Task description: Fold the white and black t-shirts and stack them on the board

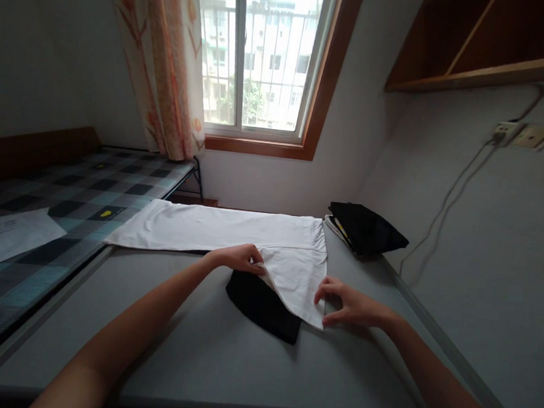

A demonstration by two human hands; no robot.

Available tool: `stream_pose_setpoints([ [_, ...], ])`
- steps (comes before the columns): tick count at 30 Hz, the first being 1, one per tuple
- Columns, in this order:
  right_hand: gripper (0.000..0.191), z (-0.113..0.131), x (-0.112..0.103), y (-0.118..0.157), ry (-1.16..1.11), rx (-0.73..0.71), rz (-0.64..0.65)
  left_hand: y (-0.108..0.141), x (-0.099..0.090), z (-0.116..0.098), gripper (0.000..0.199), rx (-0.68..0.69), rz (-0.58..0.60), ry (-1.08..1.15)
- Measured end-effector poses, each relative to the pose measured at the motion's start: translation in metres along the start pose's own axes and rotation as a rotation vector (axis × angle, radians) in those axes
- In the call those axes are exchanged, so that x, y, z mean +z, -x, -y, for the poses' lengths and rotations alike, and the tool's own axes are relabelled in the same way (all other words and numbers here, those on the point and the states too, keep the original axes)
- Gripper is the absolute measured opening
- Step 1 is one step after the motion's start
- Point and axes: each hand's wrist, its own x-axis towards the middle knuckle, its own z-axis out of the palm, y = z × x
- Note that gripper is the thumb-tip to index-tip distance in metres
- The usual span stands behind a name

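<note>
A pair of white trousers lies on the grey table, the gathered waist at the right and the leg stretching left past the table's edge. My left hand is closed in a pinch on the white cloth's near edge, which lifts slightly there. Beneath that edge a piece of black cloth sticks out toward me; the white trousers cover the rest of it. At the near right corner of the white trousers is my right hand, fingers curved and apart, fingertips resting at the cloth's edge.
A black item lies over what look like books at the table's back right, beside the wall. To the left is a bed with a checked cover and a paper sheet. Cables hang from a wall socket.
</note>
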Motion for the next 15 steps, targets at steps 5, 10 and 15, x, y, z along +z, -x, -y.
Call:
stream_pose_setpoints([
  [5, 0.016, 0.006, -0.002, -0.007, 0.025, 0.040, 0.044, 0.005, -0.007, 0.000, 0.050, -0.067, -0.013, 0.123],
  [10, 0.023, 0.016, -0.050, -0.030, -0.149, 0.181, 0.259, 0.002, -0.016, 0.004, 0.048, -0.105, -0.165, 0.225],
  [15, 0.037, 0.016, -0.088, -0.081, -0.435, 0.062, -0.401, -0.025, -0.031, 0.025, 0.041, -0.198, -0.576, 0.377],
])
